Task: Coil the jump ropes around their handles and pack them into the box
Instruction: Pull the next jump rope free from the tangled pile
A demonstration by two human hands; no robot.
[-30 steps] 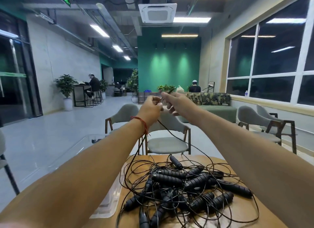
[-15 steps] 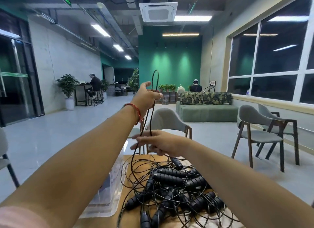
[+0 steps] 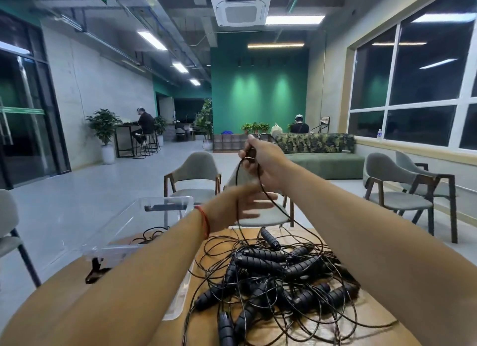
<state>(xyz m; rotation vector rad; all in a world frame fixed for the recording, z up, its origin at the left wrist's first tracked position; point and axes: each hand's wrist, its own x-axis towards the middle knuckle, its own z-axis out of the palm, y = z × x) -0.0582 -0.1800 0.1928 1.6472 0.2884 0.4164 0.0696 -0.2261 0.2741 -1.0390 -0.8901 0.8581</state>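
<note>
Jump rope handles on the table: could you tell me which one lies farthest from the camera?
The lone handle at the far edge of the heap; the rest lie bunched nearer.

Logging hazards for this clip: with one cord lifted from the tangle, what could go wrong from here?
The cord held by the right hand runs down into the tangled pile; pulling higher may tighten knots or drag other handles along, perhaps off the table. The left hand is blurred, its grip on the cord unclear, so the cord might slip.

Black jump ropes (image 3: 271, 276), clear box (image 3: 144, 224), tan wooden table (image 3: 374, 327)
</note>
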